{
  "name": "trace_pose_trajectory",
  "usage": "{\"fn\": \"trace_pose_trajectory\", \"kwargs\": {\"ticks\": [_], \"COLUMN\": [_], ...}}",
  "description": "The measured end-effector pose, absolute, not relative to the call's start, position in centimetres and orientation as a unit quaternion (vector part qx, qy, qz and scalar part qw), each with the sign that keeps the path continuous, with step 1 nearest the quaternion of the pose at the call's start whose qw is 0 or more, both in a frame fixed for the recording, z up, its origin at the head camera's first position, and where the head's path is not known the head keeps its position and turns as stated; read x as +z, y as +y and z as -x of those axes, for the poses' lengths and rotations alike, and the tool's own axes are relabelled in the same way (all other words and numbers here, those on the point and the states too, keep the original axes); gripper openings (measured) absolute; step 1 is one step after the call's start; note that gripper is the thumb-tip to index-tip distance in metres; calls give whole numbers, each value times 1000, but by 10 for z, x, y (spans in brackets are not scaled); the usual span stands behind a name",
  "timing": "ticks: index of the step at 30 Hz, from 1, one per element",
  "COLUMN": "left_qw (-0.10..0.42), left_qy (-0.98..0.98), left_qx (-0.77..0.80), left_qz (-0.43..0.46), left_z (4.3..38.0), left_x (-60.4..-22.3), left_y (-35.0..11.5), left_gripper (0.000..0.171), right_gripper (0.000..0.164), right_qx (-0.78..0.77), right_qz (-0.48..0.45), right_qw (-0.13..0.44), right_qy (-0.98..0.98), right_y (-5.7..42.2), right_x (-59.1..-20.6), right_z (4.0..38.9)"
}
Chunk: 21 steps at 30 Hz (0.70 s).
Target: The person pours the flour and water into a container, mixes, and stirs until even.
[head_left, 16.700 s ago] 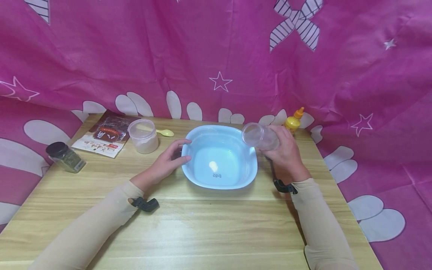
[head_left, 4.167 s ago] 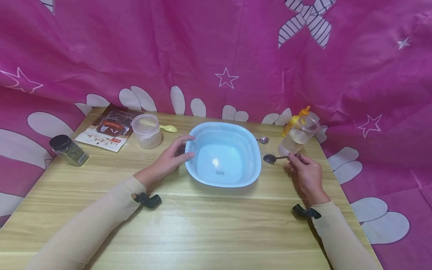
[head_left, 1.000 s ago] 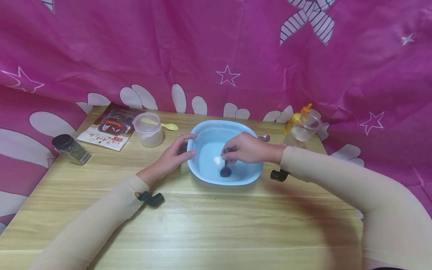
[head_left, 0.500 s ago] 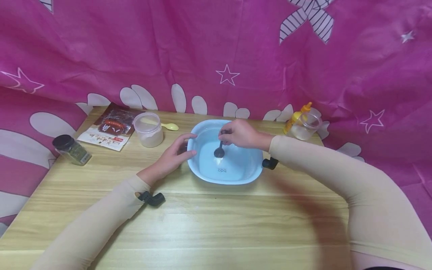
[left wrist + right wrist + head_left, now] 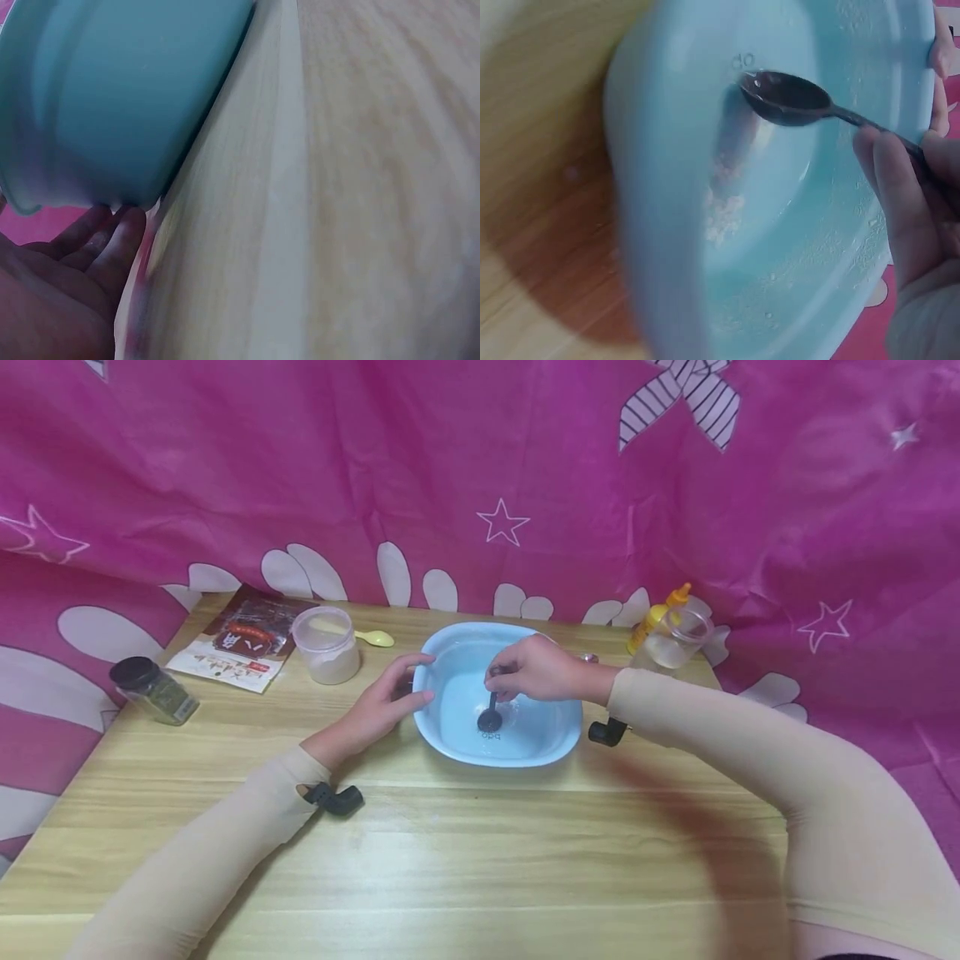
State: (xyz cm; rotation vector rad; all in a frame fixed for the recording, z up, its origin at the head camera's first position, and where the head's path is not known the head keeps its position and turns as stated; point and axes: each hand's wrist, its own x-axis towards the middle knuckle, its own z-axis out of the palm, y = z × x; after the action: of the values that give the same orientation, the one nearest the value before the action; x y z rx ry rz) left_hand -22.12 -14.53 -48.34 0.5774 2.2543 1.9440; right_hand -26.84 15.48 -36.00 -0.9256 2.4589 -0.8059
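A light blue plastic basin (image 5: 450, 747) stands on the table, with printed letters on its floor. My left hand (image 5: 378, 703) holds its left side, thumb and index tips at the rim; in the left wrist view, fingers (image 5: 120, 244) touch the outer wall. My right hand (image 5: 536, 668) pinches the handle of a dark spoon (image 5: 490, 720) inside the basin. In the right wrist view the spoon's bowl (image 5: 787, 97) looks wet and glossy. Whitish clumps (image 5: 724, 214) and droplets show in the basin; how much liquid lies there I cannot tell.
At the left are a black-lidded jar (image 5: 156, 691), a brown and white packet (image 5: 236, 639), a clear tub of pale powder (image 5: 327, 647) and a yellow spoon (image 5: 375, 637). Behind my right forearm stand a yellow bottle (image 5: 654, 622) and a clear cup (image 5: 678, 639). A pink curtain (image 5: 420, 460) backs the table.
Earlier my right hand held the clear cup tilted over the basin; later it held the dark spoon beside it. Now the spoon is inside the basin, shifting back and forth. The left hand stays.
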Motion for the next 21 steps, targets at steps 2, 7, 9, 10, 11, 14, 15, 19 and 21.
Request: {"fn": "trace_pose_trajectory", "kwargs": {"ticks": [2, 7, 9, 10, 11, 14, 15, 19, 21], "left_qw": [55, 57, 58, 58, 57, 58, 58, 61, 61], "left_qy": [743, 742, 741, 741, 741, 741, 741, 739, 737], "left_qx": [640, 640, 641, 641, 641, 641, 641, 642, 645], "left_qz": [-190, -191, -192, -192, -192, -192, -192, -193, -192], "left_z": [222, 222, 222, 222, 223, 222, 222, 222, 222], "left_x": [-483, -483, -482, -482, -482, -482, -482, -483, -484], "left_y": [-146, -146, -146, -146, -146, -147, -147, -147, -146], "left_gripper": [58, 59, 59, 58, 58, 59, 59, 59, 59], "right_gripper": [12, 13, 12, 13, 13, 14, 15, 14, 14], "right_qx": [-295, -304, -300, -298, -299, -301, -302, -296, -291], "right_qz": [331, 295, 282, 277, 272, 266, 269, 298, 310], "right_qw": [174, 118, 96, 88, 83, 94, 106, 158, 178], "right_qy": [879, 898, 906, 909, 911, 911, 908, 894, 887], "right_y": [151, 147, 147, 146, 146, 143, 142, 140, 143], "right_x": [-363, -369, -369, -368, -368, -367, -366, -364, -364], "right_z": [272, 286, 289, 291, 292, 292, 290, 282, 278]}}
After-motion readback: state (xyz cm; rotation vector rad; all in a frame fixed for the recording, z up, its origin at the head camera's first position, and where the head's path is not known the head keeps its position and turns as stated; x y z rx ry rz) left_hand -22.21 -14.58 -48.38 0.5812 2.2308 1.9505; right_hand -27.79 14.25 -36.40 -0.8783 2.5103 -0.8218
